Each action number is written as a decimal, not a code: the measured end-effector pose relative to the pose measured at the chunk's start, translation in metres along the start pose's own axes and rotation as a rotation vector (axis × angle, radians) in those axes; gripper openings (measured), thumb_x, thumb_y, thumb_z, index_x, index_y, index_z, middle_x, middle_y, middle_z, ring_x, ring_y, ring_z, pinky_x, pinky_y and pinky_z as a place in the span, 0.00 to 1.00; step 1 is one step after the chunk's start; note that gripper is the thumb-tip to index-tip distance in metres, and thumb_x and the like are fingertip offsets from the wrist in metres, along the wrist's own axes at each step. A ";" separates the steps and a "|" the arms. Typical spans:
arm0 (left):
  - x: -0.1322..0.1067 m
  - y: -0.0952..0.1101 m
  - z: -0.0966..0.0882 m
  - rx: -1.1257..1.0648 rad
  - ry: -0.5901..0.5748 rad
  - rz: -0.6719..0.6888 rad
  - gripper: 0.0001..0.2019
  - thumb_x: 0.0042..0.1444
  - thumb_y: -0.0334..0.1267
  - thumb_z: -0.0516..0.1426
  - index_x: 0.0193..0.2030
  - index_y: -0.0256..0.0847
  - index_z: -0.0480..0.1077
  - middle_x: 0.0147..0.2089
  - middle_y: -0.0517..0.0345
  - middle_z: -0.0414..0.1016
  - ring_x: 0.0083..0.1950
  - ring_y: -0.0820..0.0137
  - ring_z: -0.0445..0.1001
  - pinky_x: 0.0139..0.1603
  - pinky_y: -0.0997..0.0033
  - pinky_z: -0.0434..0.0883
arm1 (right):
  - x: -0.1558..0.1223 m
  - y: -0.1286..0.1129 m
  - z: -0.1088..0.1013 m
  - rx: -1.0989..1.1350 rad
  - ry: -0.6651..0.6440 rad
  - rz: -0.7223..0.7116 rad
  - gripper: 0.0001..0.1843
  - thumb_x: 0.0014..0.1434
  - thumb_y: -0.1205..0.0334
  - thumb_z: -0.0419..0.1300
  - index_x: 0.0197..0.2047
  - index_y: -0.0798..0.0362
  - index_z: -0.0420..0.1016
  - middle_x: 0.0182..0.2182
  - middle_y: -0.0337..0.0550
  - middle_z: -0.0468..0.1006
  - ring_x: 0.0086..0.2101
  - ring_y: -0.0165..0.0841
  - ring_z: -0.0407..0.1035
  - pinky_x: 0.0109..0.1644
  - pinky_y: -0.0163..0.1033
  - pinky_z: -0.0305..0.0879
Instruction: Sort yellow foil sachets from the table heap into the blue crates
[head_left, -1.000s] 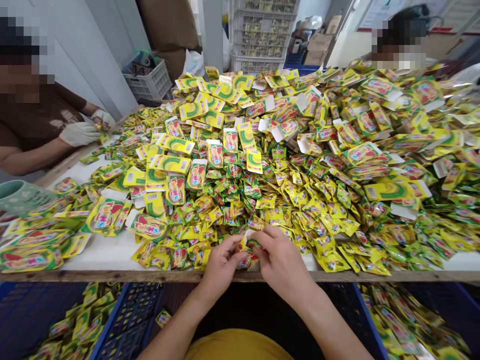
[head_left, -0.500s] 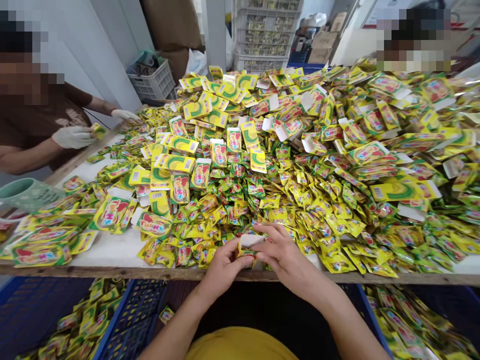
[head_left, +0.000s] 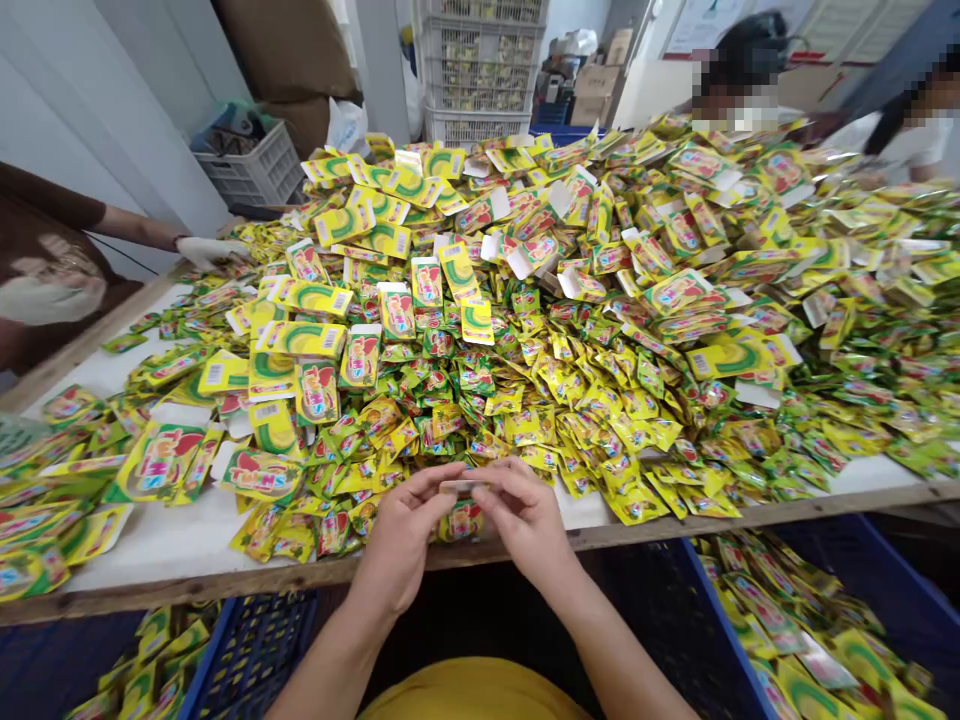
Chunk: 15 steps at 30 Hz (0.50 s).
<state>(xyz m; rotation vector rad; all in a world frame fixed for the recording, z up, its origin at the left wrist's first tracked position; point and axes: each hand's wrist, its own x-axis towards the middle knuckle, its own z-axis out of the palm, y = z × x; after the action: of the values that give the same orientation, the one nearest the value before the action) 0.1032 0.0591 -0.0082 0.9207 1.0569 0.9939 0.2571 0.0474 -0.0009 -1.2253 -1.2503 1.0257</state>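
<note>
At the table's front edge, my left hand and my right hand both grip one small printed box. Its white end flap lies between my thumbs and fingers, and its yellow-green face with a red fruit picture points toward me. My fingers hide much of the box. Just beyond my hands lie loose yellow candy sachets and green sachets. Left of them rest several boxes, among them one standing with a white open flap and one lying on its side.
A big heap of flat cartons covers the table's middle and right. Blue crates with packets stand below the edge. At left a co-worker's gloved hand reaches onto the table. Stacked white crates stand behind.
My view has swung, so the table contents appear shifted left. On the box, my fingers have closed in at its flap end, and the white panel now appears as a thin strip.
</note>
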 end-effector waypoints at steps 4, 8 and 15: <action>0.003 -0.005 -0.007 0.220 0.085 0.143 0.13 0.52 0.39 0.62 0.45 0.43 0.78 0.47 0.54 0.81 0.50 0.62 0.77 0.56 0.63 0.70 | 0.011 0.009 0.001 0.131 -0.040 0.121 0.09 0.52 0.55 0.65 0.34 0.50 0.83 0.28 0.41 0.72 0.25 0.28 0.65 0.22 0.32 0.64; 0.004 -0.007 -0.008 0.329 0.088 0.207 0.13 0.54 0.40 0.61 0.45 0.43 0.78 0.47 0.55 0.81 0.48 0.63 0.78 0.51 0.66 0.73 | 0.015 0.013 0.000 0.215 -0.065 0.221 0.10 0.46 0.56 0.70 0.33 0.51 0.82 0.24 0.36 0.71 0.18 0.23 0.61 0.17 0.29 0.60; 0.012 -0.005 -0.010 0.471 -0.007 0.448 0.06 0.56 0.36 0.60 0.38 0.43 0.78 0.40 0.55 0.81 0.42 0.66 0.78 0.47 0.68 0.74 | 0.005 0.015 -0.003 0.197 -0.010 0.134 0.09 0.49 0.55 0.68 0.33 0.49 0.83 0.32 0.41 0.71 0.28 0.29 0.70 0.27 0.36 0.74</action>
<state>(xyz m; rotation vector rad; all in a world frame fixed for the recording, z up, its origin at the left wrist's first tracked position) 0.0965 0.0706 -0.0181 1.5956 1.1254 1.1216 0.2615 0.0542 -0.0154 -1.1632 -1.0579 1.2235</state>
